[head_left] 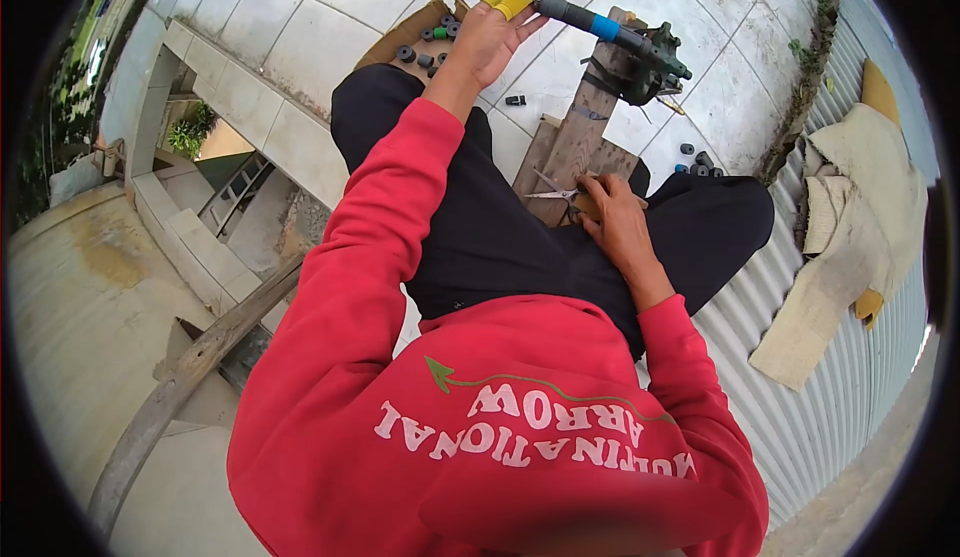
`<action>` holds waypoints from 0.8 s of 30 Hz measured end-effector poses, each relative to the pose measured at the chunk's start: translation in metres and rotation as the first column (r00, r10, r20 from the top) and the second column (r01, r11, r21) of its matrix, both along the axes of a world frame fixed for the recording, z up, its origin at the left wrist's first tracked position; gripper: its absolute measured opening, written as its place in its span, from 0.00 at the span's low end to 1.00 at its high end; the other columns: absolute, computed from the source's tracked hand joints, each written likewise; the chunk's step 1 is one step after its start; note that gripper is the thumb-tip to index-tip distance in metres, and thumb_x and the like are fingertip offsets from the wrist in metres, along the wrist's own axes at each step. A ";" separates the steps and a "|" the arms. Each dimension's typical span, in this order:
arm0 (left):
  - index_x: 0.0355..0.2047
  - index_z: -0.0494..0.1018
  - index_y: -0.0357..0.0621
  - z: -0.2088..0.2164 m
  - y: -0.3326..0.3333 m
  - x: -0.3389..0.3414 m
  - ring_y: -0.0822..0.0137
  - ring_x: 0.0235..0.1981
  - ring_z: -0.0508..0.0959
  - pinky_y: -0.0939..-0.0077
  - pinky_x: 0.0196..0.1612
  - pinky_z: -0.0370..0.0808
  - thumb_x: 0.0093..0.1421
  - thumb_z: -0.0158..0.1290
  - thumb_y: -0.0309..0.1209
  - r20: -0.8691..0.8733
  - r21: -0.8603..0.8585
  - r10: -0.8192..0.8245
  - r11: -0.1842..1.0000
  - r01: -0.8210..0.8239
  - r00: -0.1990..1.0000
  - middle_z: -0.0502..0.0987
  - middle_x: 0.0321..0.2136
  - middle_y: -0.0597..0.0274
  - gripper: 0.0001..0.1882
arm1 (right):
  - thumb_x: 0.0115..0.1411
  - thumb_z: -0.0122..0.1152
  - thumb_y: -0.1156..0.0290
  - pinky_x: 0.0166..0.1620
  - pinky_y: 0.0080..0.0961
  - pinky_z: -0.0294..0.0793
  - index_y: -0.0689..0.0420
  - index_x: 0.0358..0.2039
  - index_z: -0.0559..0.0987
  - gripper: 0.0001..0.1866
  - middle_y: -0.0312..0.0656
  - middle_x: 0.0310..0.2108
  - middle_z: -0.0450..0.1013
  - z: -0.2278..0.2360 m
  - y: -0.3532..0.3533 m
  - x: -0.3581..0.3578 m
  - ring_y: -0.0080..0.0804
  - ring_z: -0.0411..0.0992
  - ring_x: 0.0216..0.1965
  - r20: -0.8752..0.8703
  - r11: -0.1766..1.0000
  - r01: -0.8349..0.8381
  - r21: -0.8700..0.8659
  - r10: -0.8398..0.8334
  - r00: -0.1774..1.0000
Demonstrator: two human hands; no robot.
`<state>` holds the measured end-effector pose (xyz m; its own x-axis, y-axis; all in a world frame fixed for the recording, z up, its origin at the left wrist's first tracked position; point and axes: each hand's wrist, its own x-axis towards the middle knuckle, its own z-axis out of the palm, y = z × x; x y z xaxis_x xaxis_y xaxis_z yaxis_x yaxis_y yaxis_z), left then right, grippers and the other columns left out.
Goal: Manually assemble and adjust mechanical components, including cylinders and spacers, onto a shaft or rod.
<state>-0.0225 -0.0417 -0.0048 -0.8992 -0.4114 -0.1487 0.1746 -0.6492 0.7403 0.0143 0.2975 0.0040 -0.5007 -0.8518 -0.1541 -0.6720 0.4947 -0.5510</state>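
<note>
At the top, my left hand (488, 42), with yellow wrapping on its fingers, closes on the near end of a black bar (567, 13) that has a blue band. The bar's other end meets a dark, greasy metal clamp-like fixture (650, 69) on an upright wooden post (592, 107). Lower down, between my legs, my right hand (618, 219) lies on the wooden base with its fingers bent over the handle end of a pair of scissors (553, 195). The blades point left; part of the handles is hidden under my fingers.
A torn cardboard box (385, 49) holds several black cylindrical pieces and a green one. A small black piece (515, 100) lies on the tiles, and more black pieces (700, 165) sit by my right knee. Corrugated metal sheeting (760, 377) with draped cloth (850, 217) is at right.
</note>
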 end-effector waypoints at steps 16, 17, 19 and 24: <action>0.67 0.69 0.46 -0.001 -0.002 0.008 0.66 0.59 0.75 0.67 0.63 0.76 0.77 0.38 0.23 0.026 -0.057 -0.019 0.998 0.021 0.999 0.76 0.62 0.59 0.22 | 0.53 0.68 0.73 0.48 0.41 0.71 0.53 0.49 0.82 0.20 0.40 0.36 0.78 -0.013 -0.016 -0.007 0.42 0.76 0.42 -0.060 0.992 0.128 0.004 -0.128 0.990; 0.67 0.69 0.45 0.000 -0.002 0.007 0.66 0.60 0.75 0.67 0.63 0.76 0.77 0.37 0.22 0.041 -0.084 -0.024 0.996 0.028 0.999 0.76 0.62 0.59 0.22 | 0.53 0.69 0.73 0.48 0.41 0.73 0.54 0.48 0.82 0.19 0.41 0.36 0.79 -0.011 -0.016 -0.009 0.43 0.77 0.40 0.100 0.974 0.220 0.049 -0.224 0.969; 0.67 0.69 0.45 0.002 -0.002 0.008 0.66 0.61 0.75 0.67 0.63 0.76 0.76 0.36 0.21 0.055 -0.107 -0.019 0.994 0.025 0.998 0.76 0.62 0.59 0.23 | 0.54 0.69 0.73 0.45 0.40 0.76 0.55 0.47 0.82 0.18 0.43 0.37 0.81 -0.012 -0.020 -0.011 0.45 0.79 0.38 0.227 0.953 0.294 0.073 -0.303 0.926; 0.66 0.70 0.45 0.005 -0.001 0.008 0.68 0.59 0.77 0.67 0.62 0.77 0.73 0.37 0.16 0.103 -0.144 -0.010 0.989 0.025 0.995 0.79 0.60 0.61 0.25 | 0.55 0.69 0.76 0.44 0.30 0.78 0.55 0.54 0.82 0.24 0.39 0.33 0.78 -0.003 -0.029 -0.019 0.33 0.79 0.35 0.363 0.959 0.282 0.033 -0.274 0.891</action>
